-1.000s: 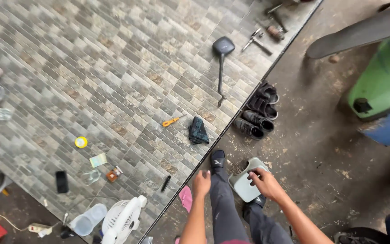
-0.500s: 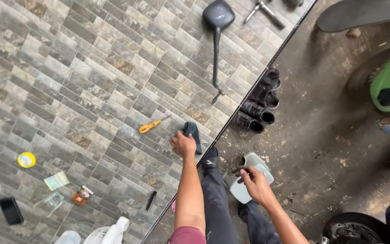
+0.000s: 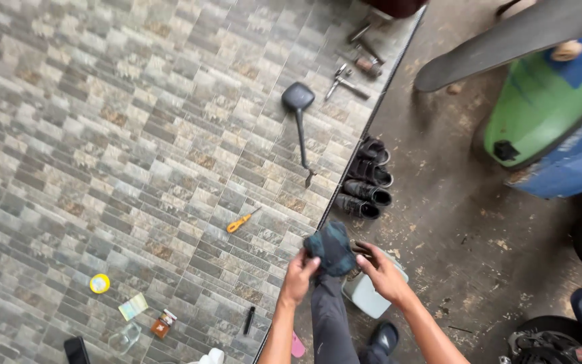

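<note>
Both hands meet on a dark crumpled cloth (image 3: 331, 248) held up over the person's knees, near the step edge between tiled floor (image 3: 102, 135) and stained concrete (image 3: 453, 222): the left hand (image 3: 298, 278) pinches its near-left corner, fingers closed on the fabric, and the right hand (image 3: 384, 273) has fingers curled onto its right side, though how firmly it pinches I cannot tell. Just under the right hand, partly hidden, sits a pale grey container (image 3: 368, 296). To my eye the likeliest slip is the cloth sagging loose from the lighter right-hand hold and dropping onto the dirty concrete or into that container; an elbow swinging back could also knock the container over. The loose clutter nearby is a tripping risk for a foot shifting left. Counted: one cloth, one container, one orange-handled screwdriver (image 3: 241, 221) on the tiles just left of the hands, one black mirror on a long stem (image 3: 299, 101) farther off, four dark shoes (image 3: 365, 178) lined along the edge, one yellow round tape (image 3: 100, 283), one small card (image 3: 133, 307), one small brown box (image 3: 162, 323), one black marker-like stick (image 3: 248, 321), one dark phone (image 3: 75, 349), and a few metal tools (image 3: 355, 57) at the far edge that I cannot count surely. A green and blue vehicle body (image 3: 547, 114) stands far right.
</note>
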